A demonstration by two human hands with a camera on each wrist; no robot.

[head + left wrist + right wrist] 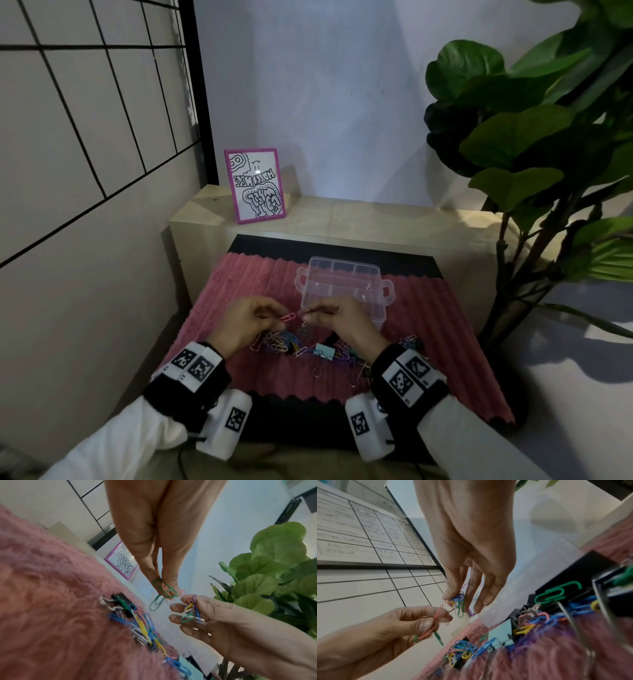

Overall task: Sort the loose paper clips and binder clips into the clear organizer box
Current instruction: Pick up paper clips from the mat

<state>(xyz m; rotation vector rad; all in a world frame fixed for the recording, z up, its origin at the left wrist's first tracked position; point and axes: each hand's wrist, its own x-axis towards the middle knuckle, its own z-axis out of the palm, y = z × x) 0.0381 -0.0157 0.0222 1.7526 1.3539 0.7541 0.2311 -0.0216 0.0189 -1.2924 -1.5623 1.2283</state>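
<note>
Above the pink mat (239,284) my left hand (272,317) pinches a few paper clips, pink and green (165,589), with a pink one (287,317) sticking out toward the right hand. Close beside it, my right hand (310,317) pinches a small bunch of mixed-colour paper clips (459,602). The clear organizer box (342,287) stands open just behind both hands, its compartments looking empty. A pile of coloured paper clips (284,344) lies on the mat below the hands, with a light blue binder clip (323,352) and black binder clips (120,600) among them.
The mat lies on a black tabletop (411,263). A pink-framed picture (255,186) stands on the pale shelf behind. A leafy plant (534,144) rises at the right, and a gridded wall panel (85,120) is at the left.
</note>
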